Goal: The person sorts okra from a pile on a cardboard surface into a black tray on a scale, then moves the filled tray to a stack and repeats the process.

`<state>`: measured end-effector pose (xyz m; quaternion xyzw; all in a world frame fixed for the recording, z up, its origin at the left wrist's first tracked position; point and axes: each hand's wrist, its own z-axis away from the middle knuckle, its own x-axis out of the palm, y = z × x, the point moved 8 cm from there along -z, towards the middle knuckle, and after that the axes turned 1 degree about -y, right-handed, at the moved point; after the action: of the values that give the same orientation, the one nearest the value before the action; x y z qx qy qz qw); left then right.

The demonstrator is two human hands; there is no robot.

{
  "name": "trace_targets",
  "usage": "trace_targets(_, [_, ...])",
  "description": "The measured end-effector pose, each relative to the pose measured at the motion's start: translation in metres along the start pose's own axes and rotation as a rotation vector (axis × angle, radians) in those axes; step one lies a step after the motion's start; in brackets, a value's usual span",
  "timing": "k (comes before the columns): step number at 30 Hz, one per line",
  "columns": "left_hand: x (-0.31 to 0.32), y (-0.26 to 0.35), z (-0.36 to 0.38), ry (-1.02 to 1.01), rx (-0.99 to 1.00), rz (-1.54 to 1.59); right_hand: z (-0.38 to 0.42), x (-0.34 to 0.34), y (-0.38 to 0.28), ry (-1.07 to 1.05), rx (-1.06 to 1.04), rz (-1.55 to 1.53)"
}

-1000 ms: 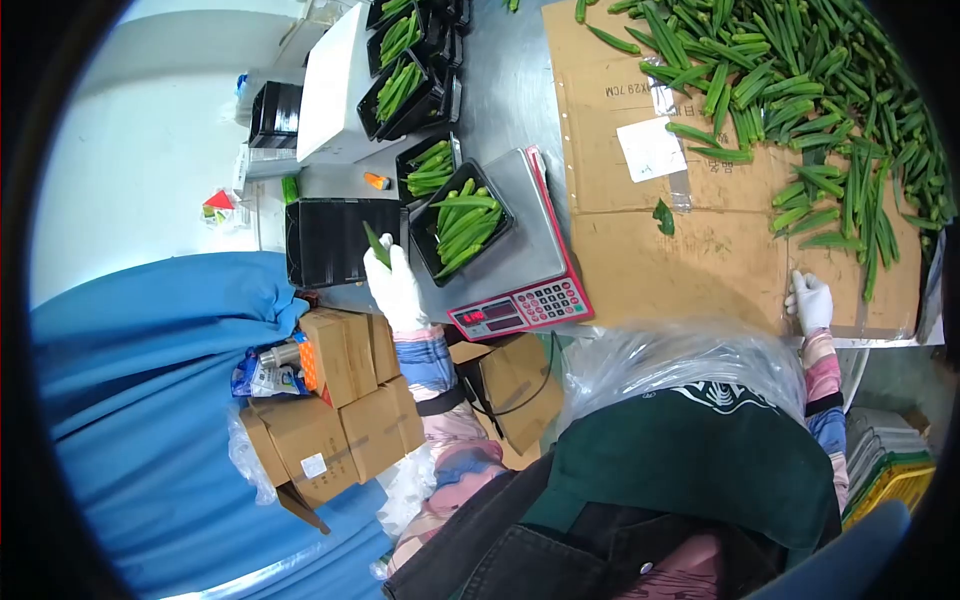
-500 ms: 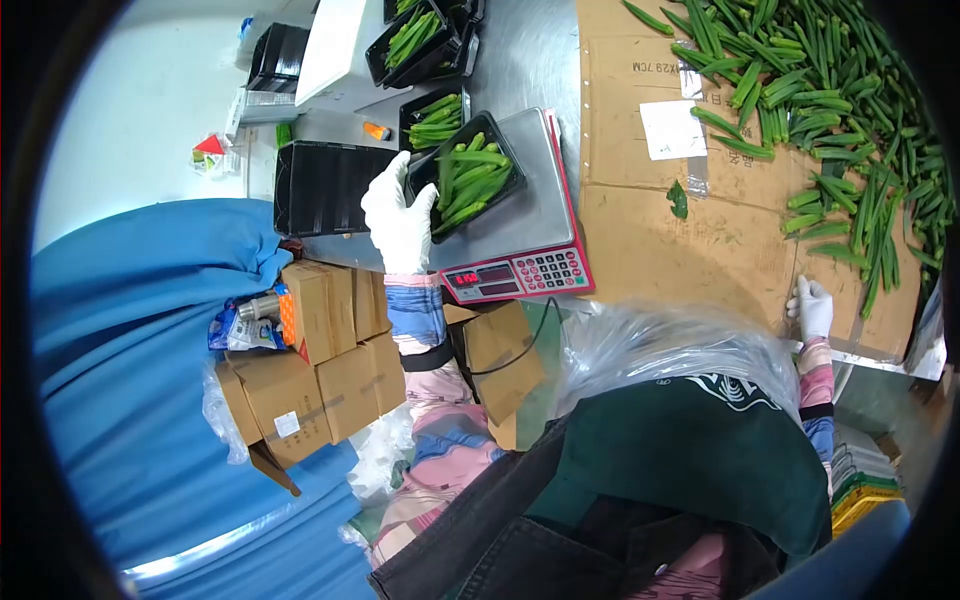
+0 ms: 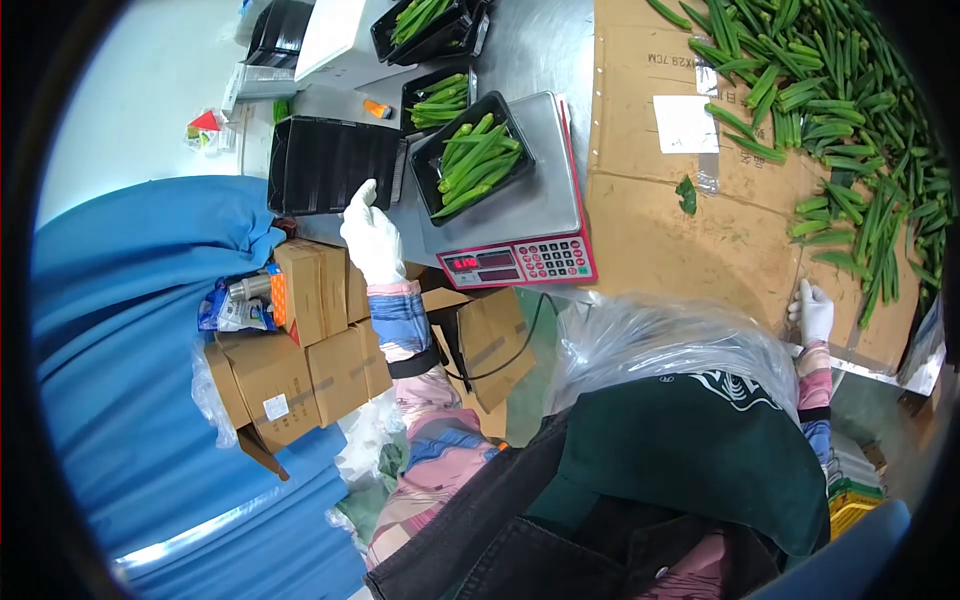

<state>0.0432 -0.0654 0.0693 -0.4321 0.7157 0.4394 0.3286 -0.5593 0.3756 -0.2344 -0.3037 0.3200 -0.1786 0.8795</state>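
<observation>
My left hand (image 3: 372, 238), in a white glove, is beside the stack of empty black trays (image 3: 335, 168), fingers partly extended and holding nothing. To its right, a black tray (image 3: 428, 190) of okra (image 3: 480, 165) sits tilted on the steel pan of a red-edged digital scale (image 3: 515, 262), apart from the hand. The scale's red digits are lit but too blurred to read surely. My right hand (image 3: 815, 312), also gloved, rests at the cardboard's near edge with its fingers loosely bent and nothing visible in them. Close by lies the loose okra pile (image 3: 850, 120).
Flat cardboard (image 3: 690, 235) covers the right side of the steel table, with a white paper (image 3: 685, 125) and a leaf (image 3: 686, 195) on it. More okra-filled trays (image 3: 438, 100) stand behind the scale. Cardboard boxes (image 3: 265, 375) are below left, beside a blue curtain (image 3: 130, 330).
My left hand has let go of the okra tray on the scale and moved left, toward the empty trays. My right hand stays at the cardboard's edge. The view has shifted slightly.
</observation>
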Motion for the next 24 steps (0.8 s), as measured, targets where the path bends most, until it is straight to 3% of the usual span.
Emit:
trace_targets(16, [0.044, -0.034, 0.022, -0.098, -0.107, 0.174, -0.004, -0.004, 0.008, 0.069, -0.003, 0.000])
trace_targets(20, [0.050, -0.038, 0.031, -0.134, -0.119, 0.129, -0.004, 0.003, 0.011, 0.045, 0.027, -0.049])
trace_targets(22, [0.037, -0.004, 0.032, -0.189, -0.054, -0.044, -0.005, 0.004, 0.015, 0.028, 0.014, -0.151])
trace_targets(24, [0.053, -0.027, 0.038, -0.193, -0.121, 0.181, 0.013, 0.005, -0.003, 0.085, 0.007, -0.179])
